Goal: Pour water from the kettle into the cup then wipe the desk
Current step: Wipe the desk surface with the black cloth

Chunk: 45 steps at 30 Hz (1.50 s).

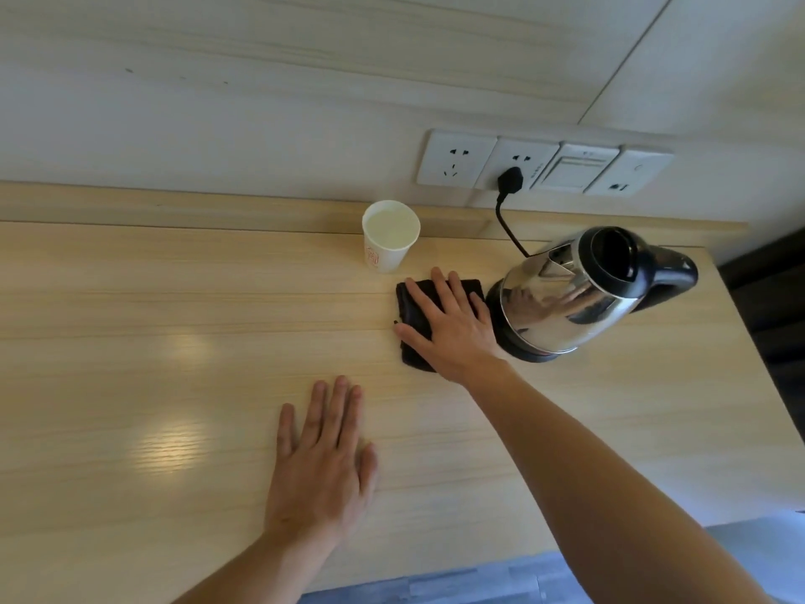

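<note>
A steel kettle (pixel 579 294) with a black lid and handle stands on its black base at the right of the light wooden desk (pixel 152 342). A white paper cup (pixel 389 241) holding water stands near the back ledge, left of the kettle. A folded dark cloth (pixel 414 316) lies flat on the desk between cup and kettle. My right hand (pixel 448 329) rests palm down on the cloth, fingers spread, covering most of it. My left hand (pixel 322 459) lies flat on the bare desk nearer to me, holding nothing.
A black cord (pixel 507 224) runs from the kettle base to a plug in the wall socket strip (pixel 540 165). The desk's right edge (pixel 758 385) drops off just past the kettle. A raised ledge runs along the back wall.
</note>
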{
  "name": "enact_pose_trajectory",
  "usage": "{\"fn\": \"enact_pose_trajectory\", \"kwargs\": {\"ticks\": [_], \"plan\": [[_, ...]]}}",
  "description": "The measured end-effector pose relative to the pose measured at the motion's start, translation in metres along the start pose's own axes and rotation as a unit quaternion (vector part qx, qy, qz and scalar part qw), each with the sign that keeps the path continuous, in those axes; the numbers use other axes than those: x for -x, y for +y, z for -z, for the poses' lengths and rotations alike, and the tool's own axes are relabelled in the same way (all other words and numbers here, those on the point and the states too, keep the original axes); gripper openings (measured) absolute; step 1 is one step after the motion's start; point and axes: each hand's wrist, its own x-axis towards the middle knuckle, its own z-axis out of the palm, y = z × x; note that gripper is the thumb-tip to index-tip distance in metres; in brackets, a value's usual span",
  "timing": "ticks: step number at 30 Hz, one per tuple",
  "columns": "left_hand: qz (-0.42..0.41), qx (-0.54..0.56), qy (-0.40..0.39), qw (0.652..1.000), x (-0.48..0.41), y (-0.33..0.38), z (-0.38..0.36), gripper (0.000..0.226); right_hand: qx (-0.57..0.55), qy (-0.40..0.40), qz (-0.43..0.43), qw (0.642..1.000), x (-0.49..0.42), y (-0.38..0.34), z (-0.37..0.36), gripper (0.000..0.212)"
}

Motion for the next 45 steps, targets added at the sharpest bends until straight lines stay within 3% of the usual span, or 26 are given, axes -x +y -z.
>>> {"fn": "enact_pose_trajectory", "kwargs": {"ticks": [6,22,38,42,45], "plan": [[0.006,-0.015,0.012,1.0,-0.001,-0.001,-0.005,0.071,0.011,0.063,0.009,0.998,0.022,0.003,-0.019,0.079],[0.026,-0.037,0.024,0.999,-0.002,0.001,-0.008,0.076,-0.016,0.054,0.019,0.998,0.13,0.013,-0.05,0.082],[0.025,-0.025,0.04,0.999,-0.002,0.0,-0.008,0.073,-0.059,0.016,0.022,0.998,0.252,0.015,-0.074,0.06],[0.037,-0.022,-0.002,0.999,-0.006,0.002,-0.002,0.074,-0.155,-0.038,0.017,0.987,0.275,0.017,-0.059,0.058],[0.034,0.007,-0.003,0.999,-0.004,0.019,0.003,0.073,-0.348,-0.094,-0.032,0.932,0.288,0.026,-0.04,0.052]]}}
